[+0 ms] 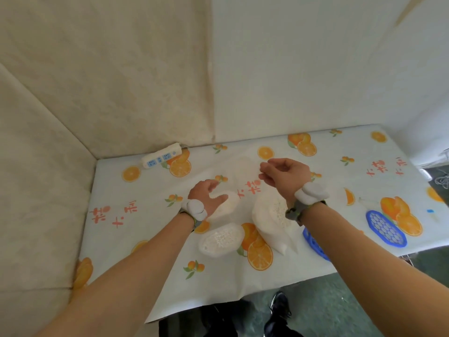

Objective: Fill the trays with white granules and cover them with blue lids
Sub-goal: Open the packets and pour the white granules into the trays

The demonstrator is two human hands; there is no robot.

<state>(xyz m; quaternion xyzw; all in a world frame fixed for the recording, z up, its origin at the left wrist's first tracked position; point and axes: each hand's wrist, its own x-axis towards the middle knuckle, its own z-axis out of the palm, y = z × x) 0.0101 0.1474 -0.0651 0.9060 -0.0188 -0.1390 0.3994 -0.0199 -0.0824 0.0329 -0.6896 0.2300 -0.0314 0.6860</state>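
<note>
Left hand (206,195): my fingers spread, resting on a tray (224,205).
Right hand (283,172): raised, my fingers loosely curled, holding nothing.
Near tray (221,239): filled with granules.
Blue lid (386,227): right, uncovered.

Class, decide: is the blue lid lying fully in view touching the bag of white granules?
Apart. The head view shows the blue lid lying well right of the bag of white granules, with bare tablecloth between them.

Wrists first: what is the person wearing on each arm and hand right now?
Both forearms are bare, no sleeves, and the hands are ungloved. The left wrist carries a lumpy pale-grey padded unit on a dark band with a green-yellow edge. The right wrist has a matching pale-grey padded unit plus a grey strap with a buckle. No cables or rings show.
</note>
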